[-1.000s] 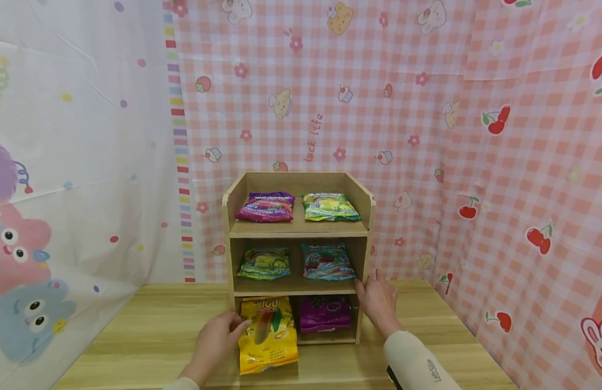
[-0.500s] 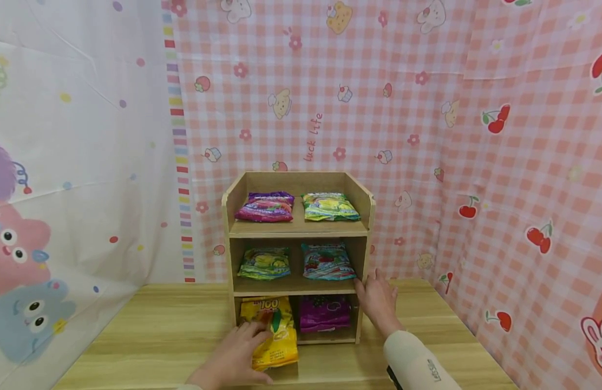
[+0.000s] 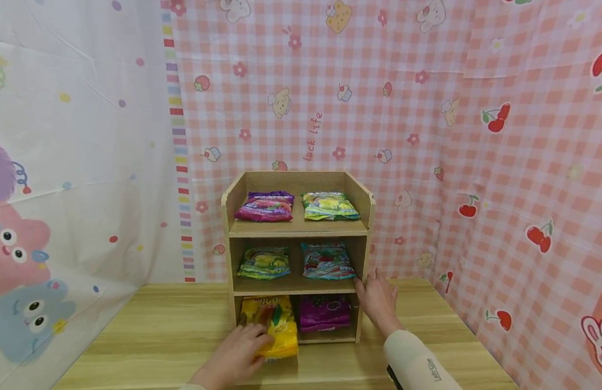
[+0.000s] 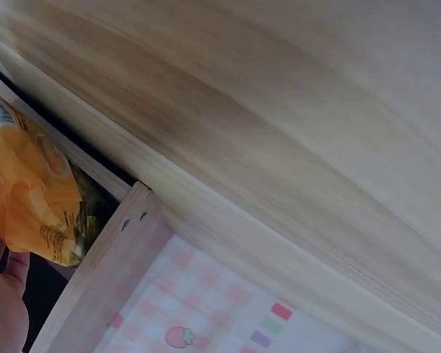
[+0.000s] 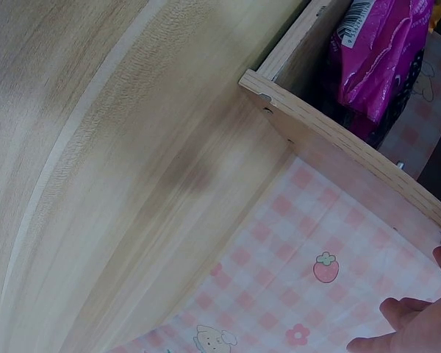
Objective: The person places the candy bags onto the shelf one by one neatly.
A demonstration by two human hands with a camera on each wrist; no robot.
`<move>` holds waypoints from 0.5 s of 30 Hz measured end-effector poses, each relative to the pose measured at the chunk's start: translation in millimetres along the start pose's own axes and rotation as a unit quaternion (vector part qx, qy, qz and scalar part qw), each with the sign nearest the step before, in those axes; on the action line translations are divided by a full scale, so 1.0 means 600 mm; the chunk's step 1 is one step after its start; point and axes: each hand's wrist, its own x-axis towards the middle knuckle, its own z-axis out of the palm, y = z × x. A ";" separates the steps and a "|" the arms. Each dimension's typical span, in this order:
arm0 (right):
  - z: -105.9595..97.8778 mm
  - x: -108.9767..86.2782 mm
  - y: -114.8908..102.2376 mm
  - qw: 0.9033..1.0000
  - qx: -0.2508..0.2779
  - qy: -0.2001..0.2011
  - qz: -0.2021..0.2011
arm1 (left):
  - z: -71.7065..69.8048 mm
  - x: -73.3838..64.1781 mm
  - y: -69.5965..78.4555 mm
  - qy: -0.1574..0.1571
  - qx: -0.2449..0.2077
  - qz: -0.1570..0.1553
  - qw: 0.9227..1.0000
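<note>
In the head view, my left hand [image 3: 237,349] is at the front left part of a yellow candy bag [image 3: 284,342], with its fingers over the bag and the thumb lower down. The left wrist view catches only part of this hand [image 4: 1,298] beside the bag [image 4: 33,195]. The bag lies in the bottom left compartment of a three-tier wooden shelf [image 3: 301,234], its front end sticking out. My right hand [image 3: 377,301] rests its fingertips against the shelf's right side, fingers loosely extended.
A purple bag [image 3: 325,314] occupies the bottom right compartment. On the middle tier lie a green bag [image 3: 265,264] and a teal bag [image 3: 328,262]. A magenta bag [image 3: 266,207] and a yellow-green bag [image 3: 330,206] sit on top. The shelf stands on a wooden table [image 3: 150,330] before patterned curtains.
My left hand has moved from the yellow bag's left edge onto its front part. The bag's front end has shifted inward and sticks out less. My right hand stays put.
</note>
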 end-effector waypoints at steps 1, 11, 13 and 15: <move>0.000 0.000 0.000 1.000 0.000 0.000 0.000 | 0.000 0.001 0.000 0.004 0.000 0.000 1.000; -0.002 -0.001 0.000 1.000 0.001 -0.004 0.000 | 0.009 0.018 -0.001 0.022 0.065 -0.017 0.997; -0.002 0.000 0.000 1.000 0.002 -0.003 0.000 | 0.011 0.021 0.000 0.020 0.078 -0.022 0.996; -0.001 0.000 -0.001 1.000 0.003 -0.003 0.001 | 0.013 0.024 0.001 0.019 0.086 -0.025 0.996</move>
